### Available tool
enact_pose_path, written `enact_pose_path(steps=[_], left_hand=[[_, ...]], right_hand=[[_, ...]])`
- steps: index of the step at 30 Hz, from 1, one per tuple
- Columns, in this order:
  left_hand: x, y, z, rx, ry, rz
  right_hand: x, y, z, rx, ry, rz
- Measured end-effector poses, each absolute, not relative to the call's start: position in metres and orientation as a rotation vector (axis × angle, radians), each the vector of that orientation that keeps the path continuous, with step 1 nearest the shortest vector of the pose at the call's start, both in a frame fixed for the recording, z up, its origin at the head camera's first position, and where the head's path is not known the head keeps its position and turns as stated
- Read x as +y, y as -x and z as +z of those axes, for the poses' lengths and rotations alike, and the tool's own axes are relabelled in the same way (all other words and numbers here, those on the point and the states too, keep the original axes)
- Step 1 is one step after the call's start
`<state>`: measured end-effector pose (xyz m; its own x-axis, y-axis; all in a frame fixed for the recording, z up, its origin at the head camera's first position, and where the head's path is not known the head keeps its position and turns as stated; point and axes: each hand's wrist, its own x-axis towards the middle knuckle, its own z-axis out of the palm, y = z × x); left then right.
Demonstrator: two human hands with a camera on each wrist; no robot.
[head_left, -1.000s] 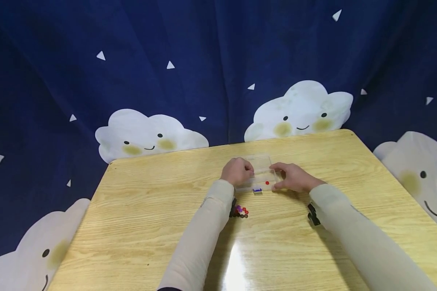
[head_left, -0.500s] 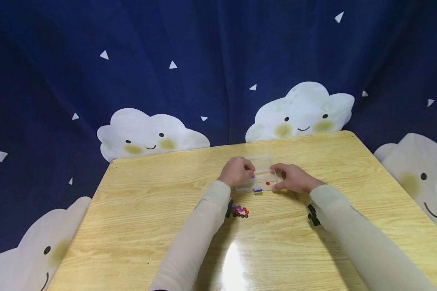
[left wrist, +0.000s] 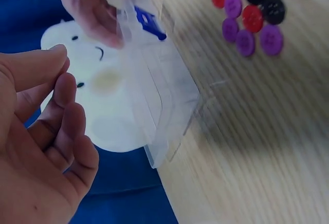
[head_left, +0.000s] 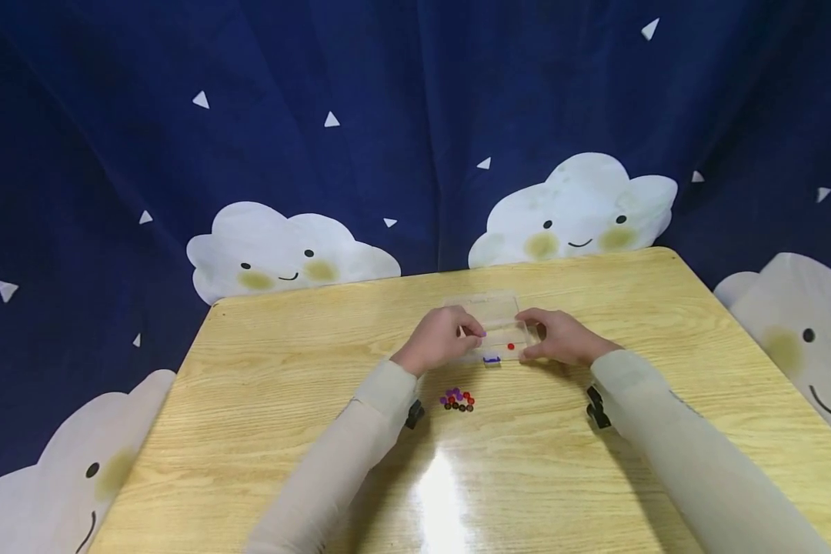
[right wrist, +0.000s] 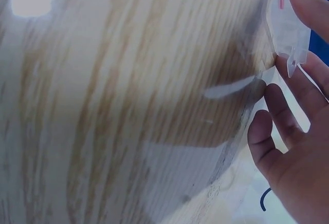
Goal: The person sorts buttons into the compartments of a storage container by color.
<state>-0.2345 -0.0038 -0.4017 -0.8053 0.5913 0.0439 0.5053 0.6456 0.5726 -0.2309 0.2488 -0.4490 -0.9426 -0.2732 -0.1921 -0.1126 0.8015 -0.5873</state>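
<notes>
My left hand (head_left: 443,337) reaches over a clear plastic box (head_left: 495,309) with its lid laid back. Thumb and forefinger come together in a pinch, and a small purple button (head_left: 484,334) shows at their tips in the head view. The left wrist view does not show that button; the other fingers curl loosely there. My right hand (head_left: 559,337) holds the box's right end between thumb and fingers. Inside the box lies a red button (head_left: 511,346). A blue latch (head_left: 492,360) sits on the front wall.
Several purple, red and black buttons (left wrist: 245,42) lie in a loose group on the wooden table (head_left: 284,431), in front of the box. A dark blue curtain (head_left: 415,115) with cloud prints hangs behind the table's far edge.
The left wrist has drawn back to the left and toward me, while its fingertips stay over the box. The purple button has come into sight. The right hand keeps its place.
</notes>
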Motion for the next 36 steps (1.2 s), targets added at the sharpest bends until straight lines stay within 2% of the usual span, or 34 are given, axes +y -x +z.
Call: enact_pose_path(steps=[13,23,36], left_hand=[[-0.023,0.203,-0.403,2.645,-1.032,0.852],[-0.045,0.204,-0.425,2.606,-1.156,0.882],[-0.041,0.199,-0.443,2.656,-1.405,0.592]], right_hand=[[0.250,0.229,-0.450,2.727,0.299,-0.886],[0.249,0.230,-0.449,2.726,0.305,-0.884],[0.249,0.230,-0.449,2.711,0.301,-0.895]])
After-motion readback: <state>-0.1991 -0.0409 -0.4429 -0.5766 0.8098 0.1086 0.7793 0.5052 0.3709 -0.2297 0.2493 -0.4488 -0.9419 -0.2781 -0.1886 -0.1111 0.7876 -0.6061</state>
